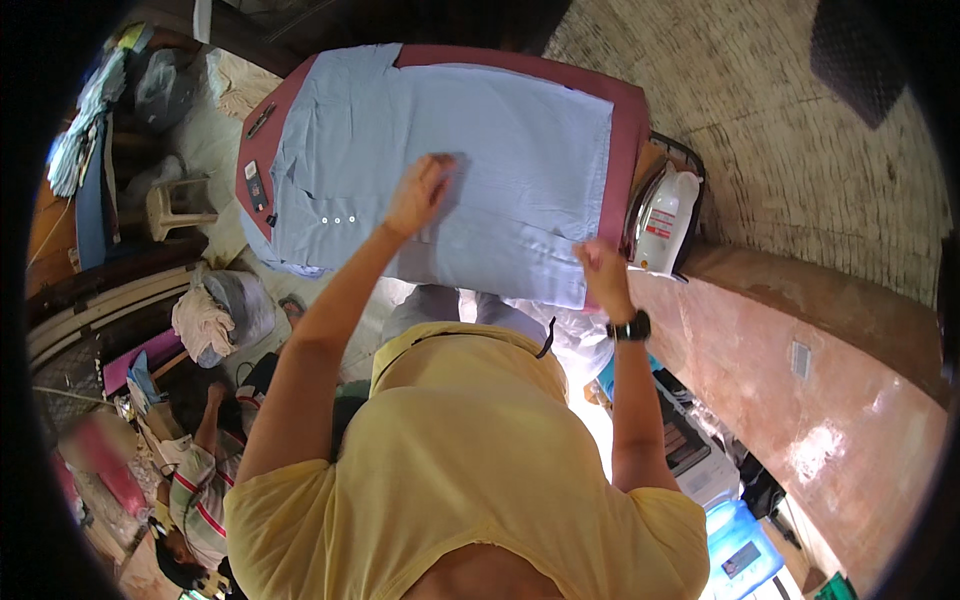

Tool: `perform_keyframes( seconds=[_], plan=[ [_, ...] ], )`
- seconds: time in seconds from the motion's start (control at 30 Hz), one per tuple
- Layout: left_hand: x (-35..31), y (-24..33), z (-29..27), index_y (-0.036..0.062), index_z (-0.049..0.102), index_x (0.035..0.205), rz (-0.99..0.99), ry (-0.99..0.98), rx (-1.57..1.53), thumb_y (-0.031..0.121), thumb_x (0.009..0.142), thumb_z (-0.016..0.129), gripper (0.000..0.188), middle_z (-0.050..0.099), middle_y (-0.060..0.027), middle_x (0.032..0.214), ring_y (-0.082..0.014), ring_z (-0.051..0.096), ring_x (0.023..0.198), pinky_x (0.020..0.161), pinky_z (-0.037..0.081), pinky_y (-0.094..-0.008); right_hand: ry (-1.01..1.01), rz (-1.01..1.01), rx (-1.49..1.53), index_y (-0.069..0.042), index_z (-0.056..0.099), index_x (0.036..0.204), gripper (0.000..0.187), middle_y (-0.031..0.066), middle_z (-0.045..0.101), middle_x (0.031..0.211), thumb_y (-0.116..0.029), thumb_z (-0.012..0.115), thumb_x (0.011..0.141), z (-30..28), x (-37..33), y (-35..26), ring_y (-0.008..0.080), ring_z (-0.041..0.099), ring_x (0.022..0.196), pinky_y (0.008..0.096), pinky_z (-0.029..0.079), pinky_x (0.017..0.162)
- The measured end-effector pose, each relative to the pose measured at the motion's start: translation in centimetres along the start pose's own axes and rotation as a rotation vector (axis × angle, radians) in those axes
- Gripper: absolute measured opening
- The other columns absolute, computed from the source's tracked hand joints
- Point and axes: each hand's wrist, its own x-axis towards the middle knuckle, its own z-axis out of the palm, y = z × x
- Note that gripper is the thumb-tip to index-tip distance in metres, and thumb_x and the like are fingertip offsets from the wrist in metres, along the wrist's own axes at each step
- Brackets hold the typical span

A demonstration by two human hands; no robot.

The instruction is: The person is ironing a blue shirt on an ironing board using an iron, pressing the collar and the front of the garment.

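A light blue button shirt (pixel 500 120) lies spread over an ironing board with a maroon cover (pixel 622 110). Three white buttons show toward its left part. My left hand (pixel 418 195) is over the middle of the shirt, its slightly blurred fingers loosely bent with nothing visible in them. At the shirt's lower right edge, my right hand (pixel 604 272) has its fingers curled together on the cloth; the fingertips are partly hidden. A dark watch is on that wrist. Just right of this hand stands a white iron (pixel 665 220), at the board's right end.
A small dark label-like piece (pixel 255 187) and a dark slim object (pixel 262 120) lie on the board's left end. Beyond stands a beige stool (pixel 180 205). Bundled cloth (pixel 205 320) and another person (pixel 205 480) are at lower left. A tiled ledge (pixel 790 340) runs along the right.
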Motion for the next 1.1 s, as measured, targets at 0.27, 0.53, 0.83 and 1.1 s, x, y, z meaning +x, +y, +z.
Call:
perform_keyframes(
  seconds=[0.27, 0.53, 0.83, 1.1],
  plan=[
    [11.4, -11.3, -6.9, 0.0096, 0.049, 0.133, -0.066, -0.093, 0.412, 0.001, 0.086, 0.059, 0.049, 0.054, -0.0116, 0.131, -0.0307, 0.051, 0.121, 0.100, 0.041, -0.0424, 0.554, -0.253, -0.477, -0.010, 0.066, 0.106, 0.024, 0.0152, 0.059, 0.110, -0.019, 0.071, 0.084, 0.1, 24.3, -1.1, 0.0365, 0.052, 0.109, 0.0489, 0.044, 0.089],
    [17.2, -16.1, -8.4, 0.0106, 0.058, 0.119, 0.137, -0.439, 0.480, 0.011, 0.090, 0.060, 0.029, 0.058, -0.0115, 0.125, -0.0267, 0.052, 0.121, 0.100, 0.038, -0.0449, 0.451, -0.280, -0.368, -0.005, 0.062, 0.096, 0.018, 0.0156, 0.063, 0.093, -0.017, 0.069, 0.085, -1.6, 26.2, -0.9, 0.0387, 0.061, 0.093, 0.0502, 0.049, 0.077],
    [17.9, -21.5, -12.0, 0.0123, 0.066, 0.095, 0.317, -0.265, 0.500, 0.031, 0.098, 0.052, 0.023, 0.063, -0.0045, 0.103, -0.0246, 0.054, 0.104, 0.095, 0.035, -0.0416, 0.552, -0.321, -0.260, -0.001, 0.059, 0.096, 0.025, 0.0159, 0.064, 0.088, 0.006, 0.069, 0.075, -4.2, 18.6, -6.2, 0.0355, 0.064, 0.084, 0.0425, 0.050, 0.074],
    [17.0, -21.0, -14.8, 0.0120, 0.063, 0.096, 0.207, -0.144, 0.330, 0.022, 0.089, 0.066, 0.013, 0.060, -0.0032, 0.094, -0.0263, 0.055, 0.096, 0.084, 0.038, -0.0428, 0.657, -0.305, -0.358, -0.001, 0.060, 0.095, 0.025, 0.0154, 0.065, 0.090, 0.009, 0.067, 0.072, -3.8, 15.9, -11.8, 0.0353, 0.064, 0.084, 0.0424, 0.050, 0.075]
  ],
)
